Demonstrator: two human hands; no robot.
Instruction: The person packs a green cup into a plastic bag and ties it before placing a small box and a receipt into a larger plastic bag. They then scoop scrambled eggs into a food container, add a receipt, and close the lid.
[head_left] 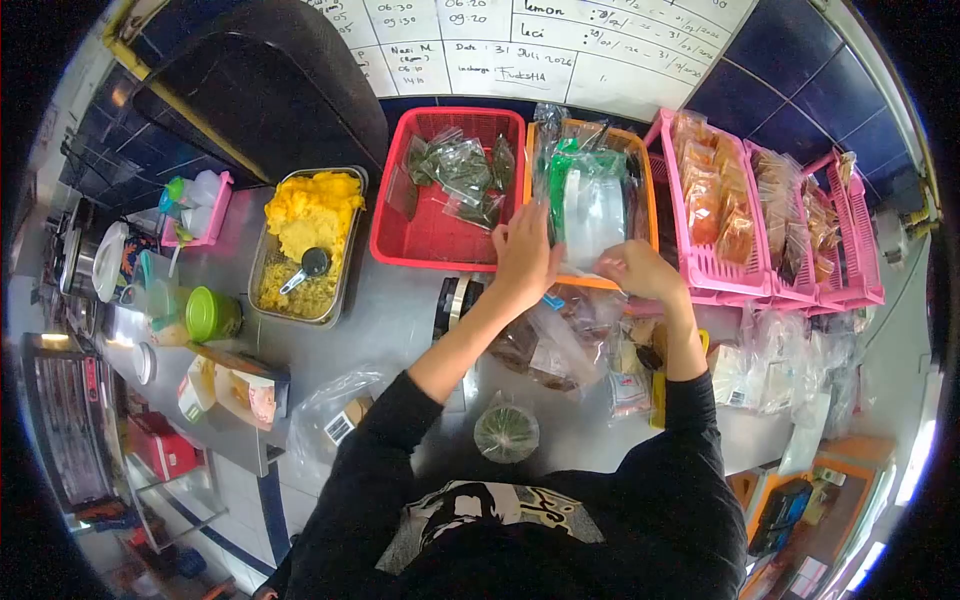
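Both arms reach forward to an orange basket [652, 215] holding a stack of clear plastic bags [597, 215] and some green plastic. My left hand [525, 255] is at the basket's near left corner, between it and a red basket [385, 225]. Its fingers point up and look stretched out, with nothing visible in them. On the near right side, my right hand [643, 272] has its fingers curled at the lower edge of the clear bags. Whether they pinch a bag is hidden. Green leaves in small plastic bags [460, 170] lie in the red basket.
Pink racks [690, 265] with sauce packets stand right. A metal tray [340, 310] of yellow food with a black scoop is left. Dark bagged goods [540, 350] lie below my hands, and a round container of greens [506, 432] sits near my body.
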